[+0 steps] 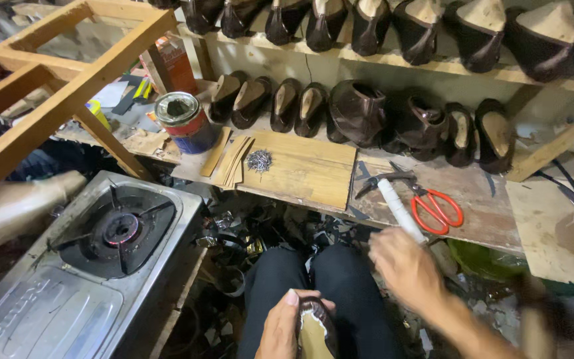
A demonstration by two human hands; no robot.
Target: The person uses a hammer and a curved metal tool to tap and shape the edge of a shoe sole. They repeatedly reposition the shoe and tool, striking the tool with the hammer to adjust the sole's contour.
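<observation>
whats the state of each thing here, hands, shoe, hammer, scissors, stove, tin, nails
left hand: gripping the shoe on the lap
shoe: sole side up, held
right hand: blurred, closed on the hammer handle
hammer: head resting on the bench
scissors: red-handled, lying closed on the bench
gas stove: no flame visible
tin: upright, open, dark contents
nails: loose pile on the board

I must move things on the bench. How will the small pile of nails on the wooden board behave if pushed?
The pile of nails lies loose on the flat wooden board, so it would probably scatter rather than slide together. Each nail looks tiny and light, likely hard to pinch. The points may prick.
</observation>
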